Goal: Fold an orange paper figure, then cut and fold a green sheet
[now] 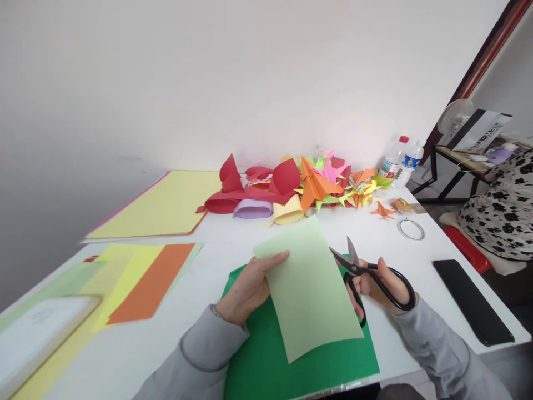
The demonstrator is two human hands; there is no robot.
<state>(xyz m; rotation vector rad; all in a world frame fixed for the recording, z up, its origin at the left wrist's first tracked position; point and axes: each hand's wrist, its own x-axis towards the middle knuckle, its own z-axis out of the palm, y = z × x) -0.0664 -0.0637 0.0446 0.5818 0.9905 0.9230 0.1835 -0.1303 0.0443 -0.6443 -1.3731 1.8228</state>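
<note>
A pale green sheet of paper is pinched at its left edge by my left hand, thumb on top and fingers behind. My right hand grips black-handled scissors, with fingers through the loops. The scissor blades are parted and point up and left, close to the sheet's right edge; I cannot tell whether they touch it. Below both hands lies a dark green sheet on the white table, partly covered by the pale one.
Folded paper shapes are heaped against the wall, beside two plastic bottles. Coloured sheets and a white box-like object lie at left. A tape roll and black phone are at right. Someone in patterned clothing sits beyond.
</note>
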